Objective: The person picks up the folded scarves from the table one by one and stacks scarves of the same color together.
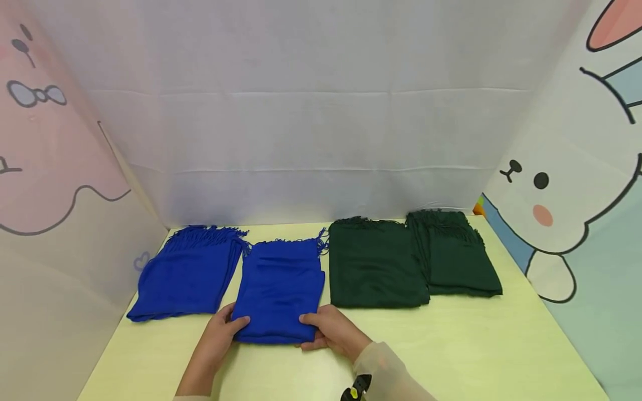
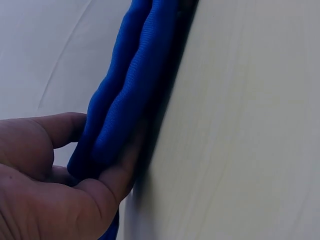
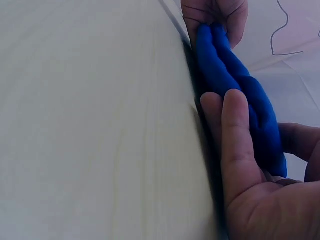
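A folded blue scarf (image 1: 281,289) with a fringed far edge lies between both hands, its near edge lifted off the table. My left hand (image 1: 220,334) pinches its near left corner, thumb on top and fingers underneath. At the near right corner my right hand (image 1: 333,331) grips the cloth the same way. The left wrist view shows the thick doubled fold of the scarf (image 2: 125,95) between thumb and fingers. In the right wrist view, straight fingers (image 3: 237,135) support the fold from below, with the other hand at its far end.
Another folded blue scarf (image 1: 185,278) lies to the left. To the right are two folded dark green scarves, one nearer (image 1: 376,267) and one at the far right (image 1: 456,262), side by side. The pale yellow table (image 1: 476,345) meets a white cloth backdrop (image 1: 311,128) behind.
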The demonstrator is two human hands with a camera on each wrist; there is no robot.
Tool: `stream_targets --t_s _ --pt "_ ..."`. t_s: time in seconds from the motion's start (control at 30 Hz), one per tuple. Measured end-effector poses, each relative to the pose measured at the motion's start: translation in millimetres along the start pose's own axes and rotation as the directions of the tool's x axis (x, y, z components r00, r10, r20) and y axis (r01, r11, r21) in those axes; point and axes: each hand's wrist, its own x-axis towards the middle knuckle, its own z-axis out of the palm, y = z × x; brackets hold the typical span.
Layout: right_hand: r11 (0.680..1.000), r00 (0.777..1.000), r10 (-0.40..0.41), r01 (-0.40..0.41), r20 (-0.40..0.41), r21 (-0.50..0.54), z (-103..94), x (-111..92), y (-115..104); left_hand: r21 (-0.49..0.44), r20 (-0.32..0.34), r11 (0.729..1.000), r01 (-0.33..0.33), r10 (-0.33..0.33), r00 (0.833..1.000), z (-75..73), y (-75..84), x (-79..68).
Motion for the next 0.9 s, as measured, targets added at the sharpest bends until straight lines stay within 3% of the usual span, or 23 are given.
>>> stream_targets --t_s 0.13,0.3,0.47,0.57,0.7,0.9 --pt "1.000 1.000 -0.002 0.001 0.031 0.012 0.5 -3 2 0.008 0.014 1.000 0.005 -0.005 1.000 0.6 0.8 -2.7" --pt "0.997 0.999 -0.009 0.012 0.040 -0.081 -3.1 -8 1 0.143 -0.007 0.989 0.024 -0.024 1.000 0.0 4.7 -6.5" --pt "0.953 0.997 -0.069 0.058 -0.028 -0.297 -17.1 -15 -10 0.364 -0.084 0.931 0.008 0.024 0.996 -2.4 11.7 -7.8" --pt "0.934 0.994 -0.103 0.083 -0.040 -0.347 -26.1 -18 -20 0.454 -0.129 0.891 -0.012 0.079 0.988 -2.0 16.4 -8.6" --pt "0.927 0.987 -0.146 0.114 -0.064 -0.358 -34.0 -24 -32 0.482 -0.144 0.874 -0.056 0.143 0.979 3.7 22.8 -6.5" --pt "0.927 0.972 -0.207 0.158 -0.114 -0.341 -41.8 -35 -40 0.450 -0.161 0.889 -0.088 0.178 0.971 15.7 39.0 -3.2"
